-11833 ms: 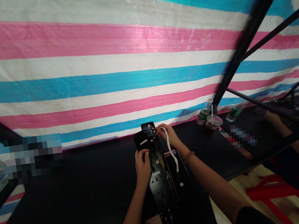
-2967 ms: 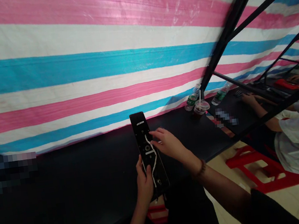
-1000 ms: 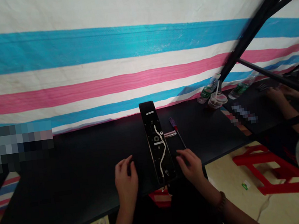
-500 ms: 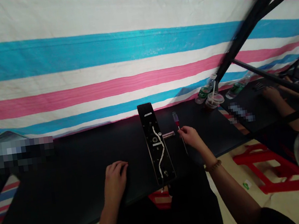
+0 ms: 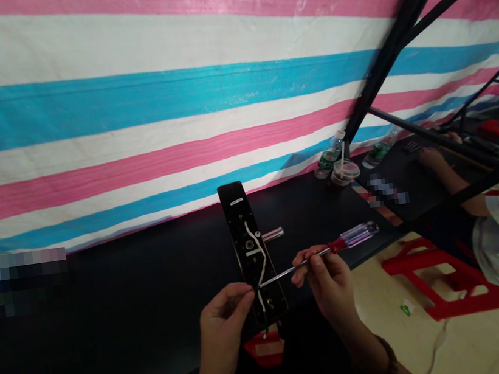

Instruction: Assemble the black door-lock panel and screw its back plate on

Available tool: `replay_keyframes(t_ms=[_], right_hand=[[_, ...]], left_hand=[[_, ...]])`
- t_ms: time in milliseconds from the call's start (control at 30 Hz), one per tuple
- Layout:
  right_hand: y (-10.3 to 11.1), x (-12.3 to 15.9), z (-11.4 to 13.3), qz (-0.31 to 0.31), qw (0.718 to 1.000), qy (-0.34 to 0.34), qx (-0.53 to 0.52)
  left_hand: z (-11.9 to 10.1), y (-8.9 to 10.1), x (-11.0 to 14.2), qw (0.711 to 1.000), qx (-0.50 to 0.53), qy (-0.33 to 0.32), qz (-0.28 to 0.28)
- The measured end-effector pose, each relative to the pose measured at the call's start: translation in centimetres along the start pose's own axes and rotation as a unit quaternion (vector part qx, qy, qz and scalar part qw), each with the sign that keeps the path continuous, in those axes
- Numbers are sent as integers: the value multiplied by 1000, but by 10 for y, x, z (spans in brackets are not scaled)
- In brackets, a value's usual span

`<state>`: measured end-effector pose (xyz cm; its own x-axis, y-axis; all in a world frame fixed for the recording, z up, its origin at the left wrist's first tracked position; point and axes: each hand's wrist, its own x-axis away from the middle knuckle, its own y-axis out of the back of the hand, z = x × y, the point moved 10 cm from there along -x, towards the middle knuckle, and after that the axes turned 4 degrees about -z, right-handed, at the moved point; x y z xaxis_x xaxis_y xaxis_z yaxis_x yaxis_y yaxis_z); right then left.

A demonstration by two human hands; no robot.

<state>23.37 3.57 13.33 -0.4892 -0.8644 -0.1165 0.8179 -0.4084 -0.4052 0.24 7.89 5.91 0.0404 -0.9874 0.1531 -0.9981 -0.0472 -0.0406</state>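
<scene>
A: The right hand [image 5: 329, 281] pinches the screwdriver [image 5: 318, 253] by its shaft, the clear handle pointing away to the right of the lock plate [image 5: 252, 251]. The left hand [image 5: 224, 325] has its fingertips closed together at the tip of the blade, just over the lower part of the plate.

B: And the plate itself?

A: Flat on the black bench [image 5: 110, 316], long side running away from the person, with a white cable [image 5: 256, 258] snaking down its middle and a metal lever [image 5: 273, 233] sticking out to the right of it.

B: How would you do this well?

A: I'd say shift the grip up onto the handle before driving — a shaft pinch gives little turning force — and keep the tip clear of the cable.

B: Anything you can't make out?

A: Whether a screw sits between the left fingertips — too small to tell. The plate's near end is partly covered by the left fingers, and its screw holes are lost in the dark. Beyond the plate to the right stand bottles [image 5: 329, 158] and a cup [image 5: 343, 173], and another person's arm [image 5: 448, 176] rests on the next bench.
</scene>
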Motion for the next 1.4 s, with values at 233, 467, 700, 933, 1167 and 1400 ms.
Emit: replay_keyframes(t_ms=[233, 467, 700, 933, 1167, 1400], right_hand=[[-1, 5, 10, 9, 1000, 15, -4], [-4, 8, 19, 17, 999, 30, -13], [-9, 5, 30, 23, 999, 31, -36], [-5, -2, 15, -23, 991, -59, -119], [-12, 10, -29, -55, 962, -188, -191], [-3, -43, 2, -69, 990, -3, -122]], left_hand=[[4, 2, 4, 997, 57, 44, -36], [-7, 0, 9, 993, 92, 53, -44], [-57, 2, 17, 994, 6, -102, -38], [-138, -14, 45, 954, -98, -284, 15], [-141, -29, 42, 939, -121, -311, 86], [-77, -10, -40, 974, -46, -217, -43]])
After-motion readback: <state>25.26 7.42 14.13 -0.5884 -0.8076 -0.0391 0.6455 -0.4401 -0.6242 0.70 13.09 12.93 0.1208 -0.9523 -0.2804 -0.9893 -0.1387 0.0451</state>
